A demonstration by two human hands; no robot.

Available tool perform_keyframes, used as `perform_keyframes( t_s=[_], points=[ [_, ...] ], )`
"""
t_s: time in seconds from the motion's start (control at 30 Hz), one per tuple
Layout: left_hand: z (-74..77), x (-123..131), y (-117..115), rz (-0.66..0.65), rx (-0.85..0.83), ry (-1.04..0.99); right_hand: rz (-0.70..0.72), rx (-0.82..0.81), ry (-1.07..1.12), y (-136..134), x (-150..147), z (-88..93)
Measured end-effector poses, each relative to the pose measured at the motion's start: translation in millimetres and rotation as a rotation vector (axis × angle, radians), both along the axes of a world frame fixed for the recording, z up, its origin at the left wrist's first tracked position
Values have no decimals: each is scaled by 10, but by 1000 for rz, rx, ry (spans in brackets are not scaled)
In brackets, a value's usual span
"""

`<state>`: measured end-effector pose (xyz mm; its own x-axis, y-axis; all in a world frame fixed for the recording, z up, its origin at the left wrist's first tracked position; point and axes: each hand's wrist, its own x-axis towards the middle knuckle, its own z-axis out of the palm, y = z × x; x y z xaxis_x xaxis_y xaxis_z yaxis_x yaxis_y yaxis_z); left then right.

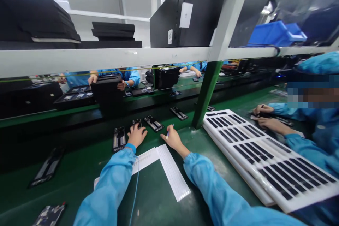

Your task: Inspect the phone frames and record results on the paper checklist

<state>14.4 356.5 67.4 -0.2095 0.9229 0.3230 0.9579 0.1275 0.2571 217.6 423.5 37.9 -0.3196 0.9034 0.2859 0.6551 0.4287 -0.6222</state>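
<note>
My left hand (136, 135) rests with curled fingers on a dark phone board (137, 123) at the edge of the black conveyor belt (87, 127). My right hand (173, 138) is closed on a thin blue tool (168, 133), its tip pointing toward another phone board (153, 123) on the belt. A further board (119, 138) lies just left of my left hand. Two white strips (172, 171) lie on the green table under my forearms. Both my arms are in blue sleeves.
Stacked white trays (267, 157) of dark parts lie at right. A green post (208, 93) stands behind them. A co-worker's hands (267, 122) work at far right. More boards (178, 113) ride the belt. Other workers across hold black boxes (106, 90).
</note>
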Motion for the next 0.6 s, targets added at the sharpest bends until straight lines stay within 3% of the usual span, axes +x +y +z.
perform_keyframes(
  t_s=[0.07, 0.17, 0.33, 0.4, 0.47, 0.53, 0.6],
  points=[
    [25, -31, -219, -49, 62, 2, -12, -35, -57, 169, -297, 84],
    [103, -39, -739, -138, 135, 27, -47, -107, -125, 376, -656, 242],
    [91, 40, -1785, -236, 242, 30, -108, -231, -165, 436, -746, 568],
    [8, 130, -2154, -214, 204, -3, -81, -262, -148, 248, -619, 624],
    [-99, 252, -2432, -168, 146, -82, -8, -265, -123, -125, -429, 589],
    [-211, 387, -2600, -159, 111, -179, 83, -223, -102, -663, -211, 481],
    [-311, 507, -2667, -208, 86, -233, 197, -55, -103, -1270, -25, 348]
  ],
)
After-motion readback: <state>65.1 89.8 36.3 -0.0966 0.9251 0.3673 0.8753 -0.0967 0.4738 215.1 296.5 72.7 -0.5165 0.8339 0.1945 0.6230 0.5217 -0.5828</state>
